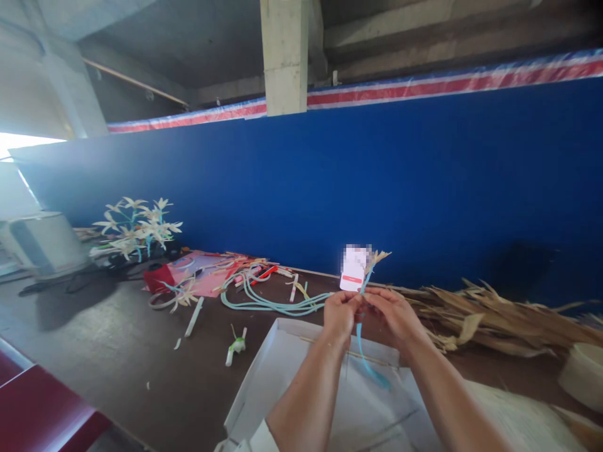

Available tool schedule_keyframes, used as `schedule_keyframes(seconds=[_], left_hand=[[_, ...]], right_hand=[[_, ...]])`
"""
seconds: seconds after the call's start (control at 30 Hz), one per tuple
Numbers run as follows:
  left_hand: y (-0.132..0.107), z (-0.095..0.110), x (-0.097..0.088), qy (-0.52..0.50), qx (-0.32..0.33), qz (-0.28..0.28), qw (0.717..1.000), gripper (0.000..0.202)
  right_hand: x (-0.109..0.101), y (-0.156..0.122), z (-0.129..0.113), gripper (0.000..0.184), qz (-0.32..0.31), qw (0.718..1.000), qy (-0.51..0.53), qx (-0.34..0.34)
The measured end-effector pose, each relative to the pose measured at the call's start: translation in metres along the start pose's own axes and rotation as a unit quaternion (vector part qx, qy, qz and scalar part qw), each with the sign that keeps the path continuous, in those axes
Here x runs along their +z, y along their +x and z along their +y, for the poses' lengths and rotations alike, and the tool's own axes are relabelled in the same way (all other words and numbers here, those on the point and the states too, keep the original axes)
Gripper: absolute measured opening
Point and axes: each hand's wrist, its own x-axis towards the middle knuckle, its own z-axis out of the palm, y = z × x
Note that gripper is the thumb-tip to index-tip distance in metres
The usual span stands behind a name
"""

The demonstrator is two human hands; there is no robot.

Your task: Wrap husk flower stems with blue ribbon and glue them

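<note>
My left hand [341, 314] and my right hand [392, 311] meet in front of me, fingers pinched on the light-blue wrapped stem of a small husk flower [379, 257]. The pale, dry petals of the flower point up and to the right. From below my fingers a light-blue strip [363, 358] curls down over a shallow white box [301, 370]. Right behind my hands stands a phone [352, 281] with a lit screen, partly blurred out. Light-blue cords [282, 307] lie looped to the left of my hands.
Dry husk leaves [509, 317] are heaped at right, near a pale roll [584, 376]. Finished-looking husk flowers [139, 229] stand at back left. Pink paper [202, 270], scraps and a green-and-white piece [237, 345] lie on the dark table [136, 345]. A blue panel [282, 182] rises behind.
</note>
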Motion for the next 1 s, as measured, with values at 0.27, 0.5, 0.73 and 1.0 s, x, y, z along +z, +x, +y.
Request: schedule_keyframes(seconds=[0.27,0.5,0.73,1.0], left_hand=[[0.0,0.001,0.0,-0.041,-0.018,0.003,0.999,0.026],[0.002,0.0,-0.001,-0.026,-0.006,-0.002,1.0,0.021],[-0.002,0.001,0.0,0.012,0.004,-0.013,1.0,0.025],[0.0,-0.001,-0.002,-0.001,0.011,-0.014,1.0,0.031]], right_hand=[[0.003,-0.004,-0.003,0.024,0.015,0.999,-0.02,-0.019],[0.006,-0.006,-0.003,0.025,-0.003,1.0,-0.026,-0.011],[-0.003,0.001,0.002,0.024,0.002,0.999,-0.027,-0.019],[-0.004,0.003,0.003,0.021,-0.017,1.0,-0.001,-0.025]])
